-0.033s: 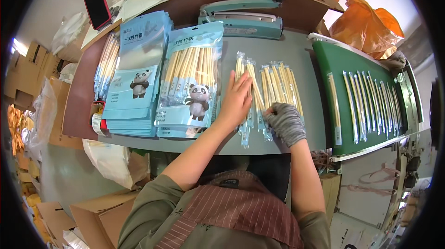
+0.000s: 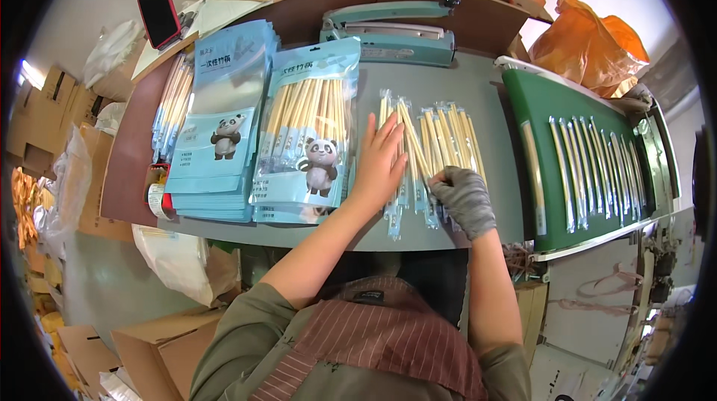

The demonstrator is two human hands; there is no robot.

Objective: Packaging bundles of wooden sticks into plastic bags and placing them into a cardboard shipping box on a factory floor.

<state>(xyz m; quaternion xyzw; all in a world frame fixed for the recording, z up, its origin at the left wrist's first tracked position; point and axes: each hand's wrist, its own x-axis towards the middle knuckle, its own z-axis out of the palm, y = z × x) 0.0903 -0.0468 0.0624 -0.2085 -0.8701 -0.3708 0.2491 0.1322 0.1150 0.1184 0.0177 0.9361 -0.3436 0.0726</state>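
Observation:
My bare left hand [image 2: 382, 166] lies with its fingers stretched out over a small group of wrapped chopsticks [image 2: 403, 184] on the grey table. My right hand [image 2: 463, 199], in a grey fingerless glove, is closed by the lower part of a slanting wrapped pair [image 2: 415, 136], its fingertips pinching there. Under and beyond that hand a second bunch of wrapped chopsticks [image 2: 453, 132] lies fanned; their lower ends are partly hidden. Left of my hands rests a blue pouch [image 2: 312, 113] with a panda print, filled with chopsticks.
A stack of flat blue pouches [image 2: 213, 184] sits further left, beside more wrapped chopsticks [image 2: 172, 106]. At the back stands a teal bag sealer [image 2: 407, 46]. On the right, a green conveyor belt [image 2: 523, 102] carries a row of wrapped chopsticks [image 2: 579, 169]. A phone [image 2: 158, 11] leans at the back left.
The chopsticks on the green belt have shifted slightly left. My right hand has moved very little, and the chopsticks near it have shifted slightly. My left hand stays on its group.

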